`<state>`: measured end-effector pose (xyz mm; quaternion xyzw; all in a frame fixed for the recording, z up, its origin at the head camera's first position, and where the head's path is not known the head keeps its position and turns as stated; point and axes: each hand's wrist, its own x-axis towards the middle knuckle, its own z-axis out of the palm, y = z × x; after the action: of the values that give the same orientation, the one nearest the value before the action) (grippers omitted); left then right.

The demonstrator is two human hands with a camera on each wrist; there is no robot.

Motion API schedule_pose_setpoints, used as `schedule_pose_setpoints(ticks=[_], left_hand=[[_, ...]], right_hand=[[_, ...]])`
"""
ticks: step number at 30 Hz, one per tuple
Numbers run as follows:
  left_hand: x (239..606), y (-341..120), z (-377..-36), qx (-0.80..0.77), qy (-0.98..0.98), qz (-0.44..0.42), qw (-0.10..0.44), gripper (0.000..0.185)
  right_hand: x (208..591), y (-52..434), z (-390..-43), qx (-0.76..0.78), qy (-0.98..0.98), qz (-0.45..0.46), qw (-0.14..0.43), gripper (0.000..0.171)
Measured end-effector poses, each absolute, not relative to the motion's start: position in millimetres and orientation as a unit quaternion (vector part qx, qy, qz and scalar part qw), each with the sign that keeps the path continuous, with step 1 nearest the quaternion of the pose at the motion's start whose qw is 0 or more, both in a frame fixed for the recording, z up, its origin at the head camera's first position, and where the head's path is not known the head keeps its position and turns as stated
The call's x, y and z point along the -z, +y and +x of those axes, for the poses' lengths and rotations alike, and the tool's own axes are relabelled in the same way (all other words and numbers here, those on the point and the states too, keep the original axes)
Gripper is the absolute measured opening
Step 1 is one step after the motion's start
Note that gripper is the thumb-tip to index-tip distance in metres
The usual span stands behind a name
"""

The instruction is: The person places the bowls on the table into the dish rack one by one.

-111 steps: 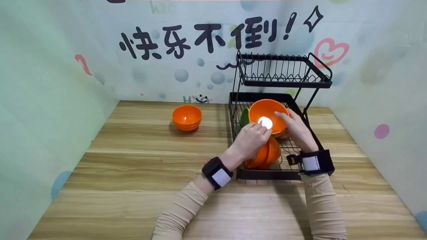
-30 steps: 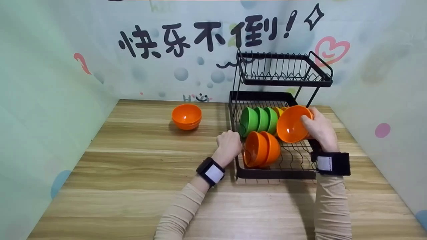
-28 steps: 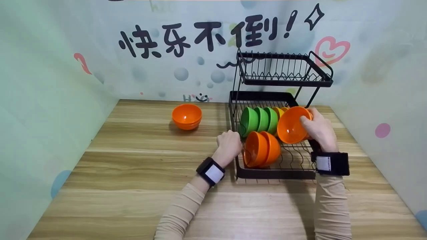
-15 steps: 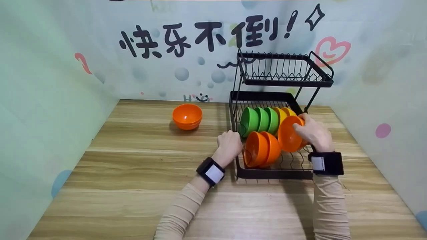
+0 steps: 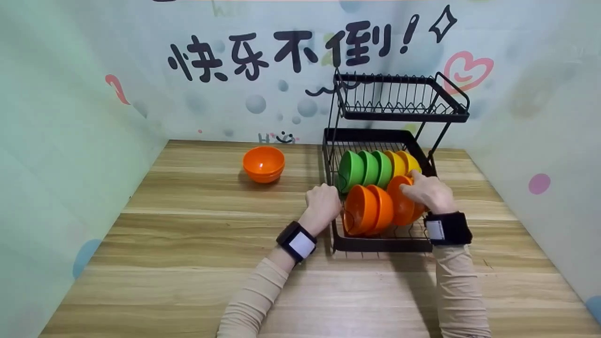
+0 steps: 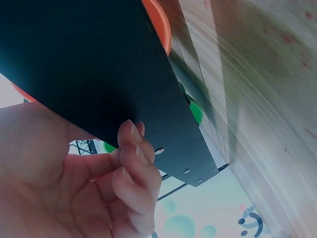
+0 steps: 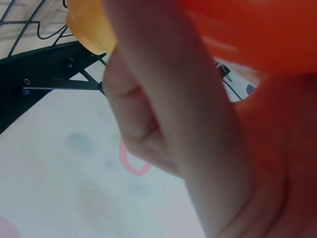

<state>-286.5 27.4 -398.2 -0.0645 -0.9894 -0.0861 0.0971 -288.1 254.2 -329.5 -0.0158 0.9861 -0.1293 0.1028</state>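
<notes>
In the head view my right hand (image 5: pixel 428 191) grips an orange bowl (image 5: pixel 400 202) by its upper rim, thumb inside. This bowl stands tilted on its side in the lower tier of a black dish rack (image 5: pixel 375 244), just right of two more tilted orange bowls (image 5: pixel 360 211). The right wrist view shows the held bowl (image 7: pixel 247 34) close above the fingers. My left hand (image 5: pixel 323 203) holds the rack's left side rim. In the left wrist view its curled fingers (image 6: pixel 136 191) touch the outer face of the black side panel (image 6: pixel 99 64), and the thumb goes behind the edge.
Behind the orange bowls stand a row of green bowls (image 5: pixel 351 171) and yellow bowls (image 5: pixel 409 162). Stacked orange bowls (image 5: pixel 263 165) sit on the wooden table (image 5: pixel 188 234) to the left. The rack's upper tier (image 5: pixel 399 115) overhangs the back. A printed curtain (image 5: pixel 225 108) encloses the table.
My right hand has brought the orange bowl from in front of me to the right, then down and slightly left into the rack. My left hand has left the bowl and moved to the rack's rim.
</notes>
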Motion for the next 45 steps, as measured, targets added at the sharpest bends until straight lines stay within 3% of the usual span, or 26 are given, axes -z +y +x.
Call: schedule_pose_setpoints(ticks=[33, 45], left_hand=[[400.4, 27.4, -287.0, 0.097, -0.988, -0.067, 0.105, 0.02], [398.3, 25.6, -284.8, 0.1, -0.987, -0.069, 0.108, 0.021]], right_hand=[[340.1, 234.0, -289.8, 0.155, 0.974, -0.032, 0.163, 0.058], [336.7, 234.3, -286.0, 0.167, 0.973, -0.028, 0.157, 0.054]])
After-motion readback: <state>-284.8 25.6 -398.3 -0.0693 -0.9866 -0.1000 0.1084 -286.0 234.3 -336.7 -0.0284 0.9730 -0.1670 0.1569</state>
